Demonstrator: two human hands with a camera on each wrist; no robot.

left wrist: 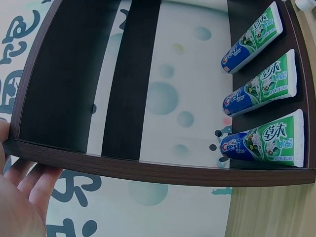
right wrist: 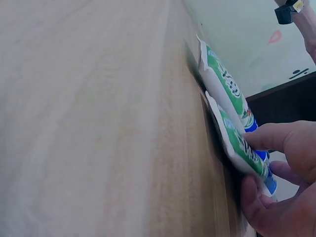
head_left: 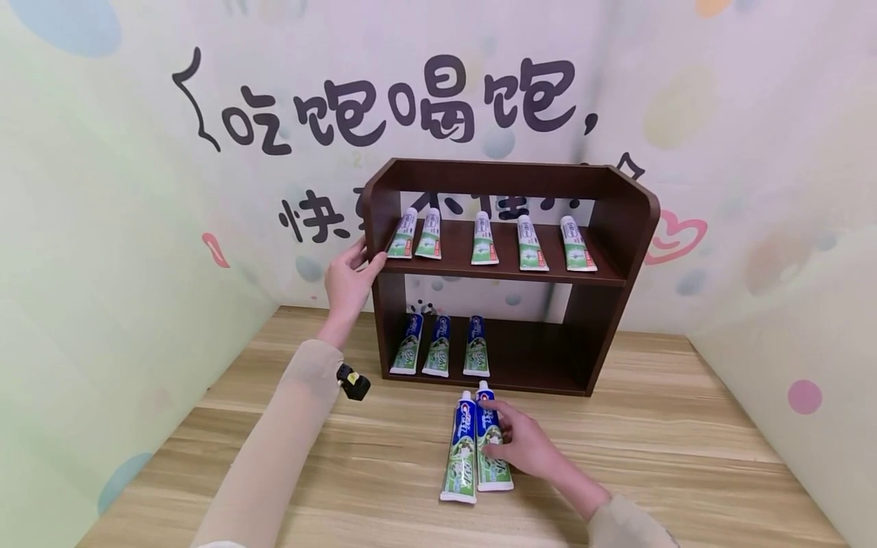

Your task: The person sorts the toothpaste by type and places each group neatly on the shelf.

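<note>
My left hand grips the left side of a dark brown two-tier shelf. In the left wrist view, the fingers lie against the outer face of its side panel. Low at the front, my right hand holds a blue and green toothpaste tube at its sides, thumb and fingers on opposite edges. A matching toothpaste tube lies on the table just left of it. Both caps point toward the shelf. In the right wrist view, the held tube's edge looks slightly raised over a shadow.
On the lower tier three blue and green tubes lean at the left and middle. Several white and green tubes stand along the upper tier. The wooden table meets a printed wall behind the shelf.
</note>
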